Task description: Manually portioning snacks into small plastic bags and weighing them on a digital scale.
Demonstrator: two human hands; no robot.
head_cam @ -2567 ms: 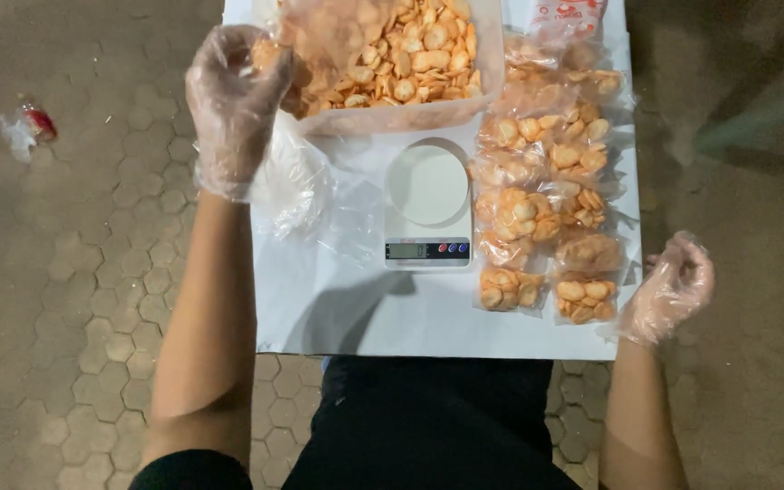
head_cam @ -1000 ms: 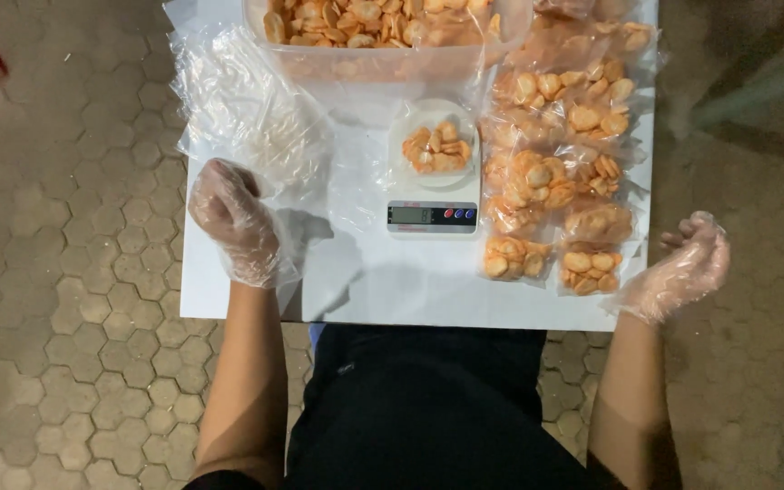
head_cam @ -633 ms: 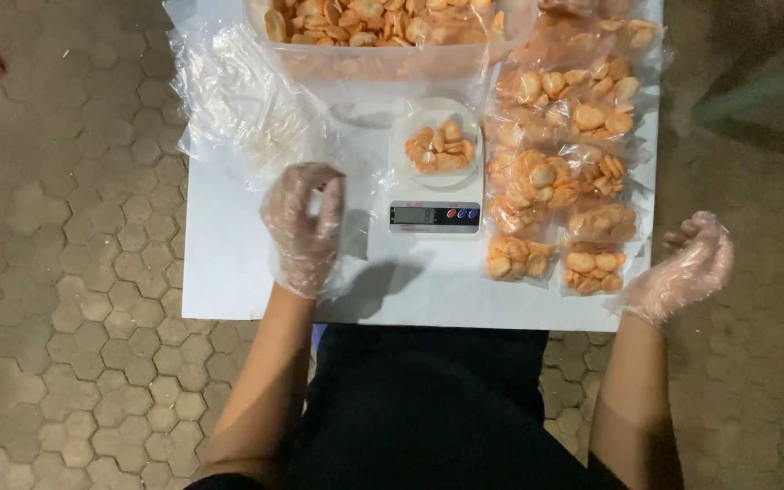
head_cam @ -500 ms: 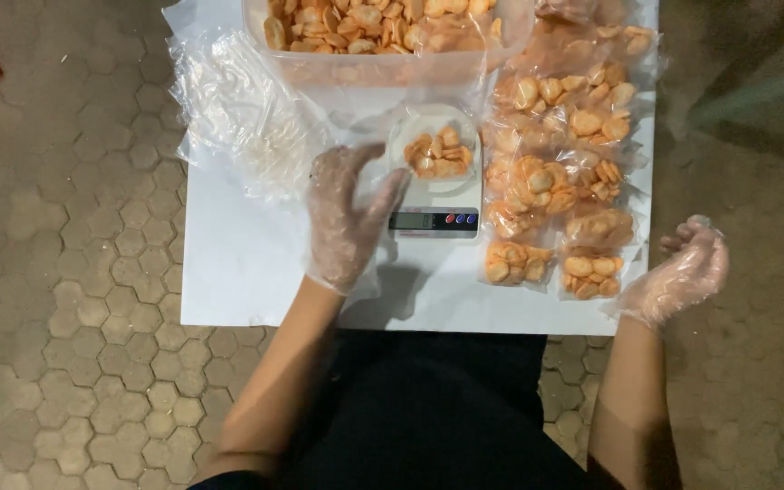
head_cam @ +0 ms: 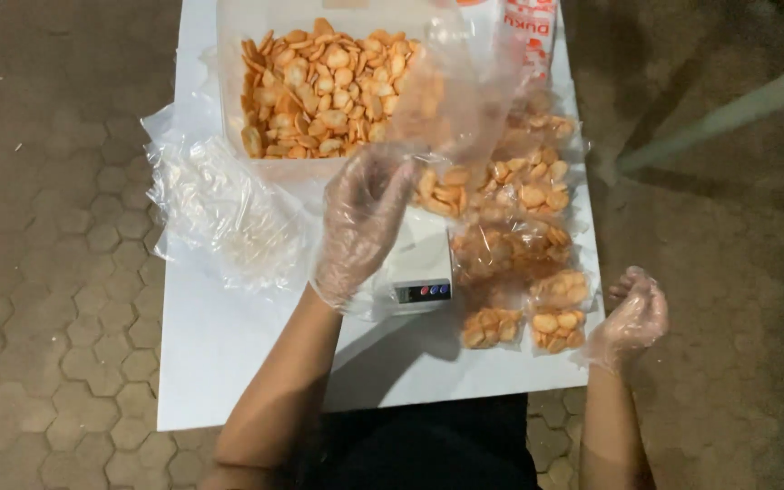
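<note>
My left hand [head_cam: 360, 222], in a clear glove, pinches the side of a clear plastic bag [head_cam: 465, 109] with a small heap of orange crackers [head_cam: 442, 189] at its bottom. The bag hangs just above the white kitchen scale [head_cam: 419, 272], which my hand partly hides. My right hand [head_cam: 632, 318], also gloved, hovers off the right edge of the white table [head_cam: 229, 363] with loosely curled fingers and holds nothing. It is nearest to the front packed cracker bags [head_cam: 555, 322].
A clear tub [head_cam: 229, 54] full of orange crackers stands at the back of the table. A pile of empty plastic bags [head_cam: 220, 209] lies at the left. Several filled cracker bags [head_cam: 519, 236] line the right side. A red and white packet [head_cam: 528, 23] is at the back right.
My left hand moved from the table's left side to the scale and lifted the bag of crackers off its plate. My right hand stayed off the right edge.
</note>
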